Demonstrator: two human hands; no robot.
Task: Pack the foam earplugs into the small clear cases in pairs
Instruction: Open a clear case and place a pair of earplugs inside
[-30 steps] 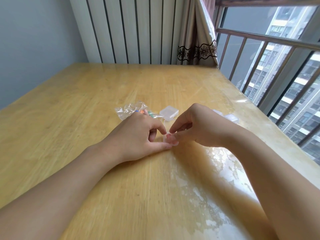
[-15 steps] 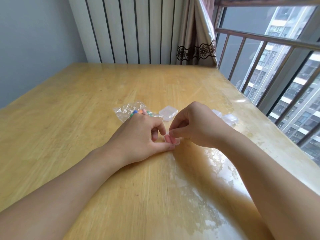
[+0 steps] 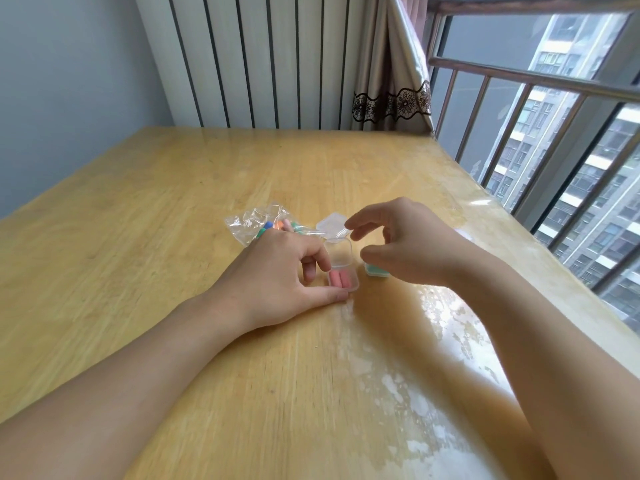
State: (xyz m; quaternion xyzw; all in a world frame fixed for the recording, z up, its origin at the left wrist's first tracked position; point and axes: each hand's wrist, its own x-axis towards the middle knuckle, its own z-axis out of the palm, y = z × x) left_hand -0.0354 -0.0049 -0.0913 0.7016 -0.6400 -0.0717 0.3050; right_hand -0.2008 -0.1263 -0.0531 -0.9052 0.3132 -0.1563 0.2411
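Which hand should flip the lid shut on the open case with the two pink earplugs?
Probably the right hand: it hovers free beside the raised lid, fingers relaxed. The left hand is steadying the open case from its left side.

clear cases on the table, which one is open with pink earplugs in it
The open case held by the left hand, lid up, two pink earplugs inside. The case behind is closed; the one under the right hand holds something teal.

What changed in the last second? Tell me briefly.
The right hand let go and lifted away, fingers spread. The small clear case now lies open with two pink earplugs inside. The left hand still steadies the case; the bag of earplugs stayed put.
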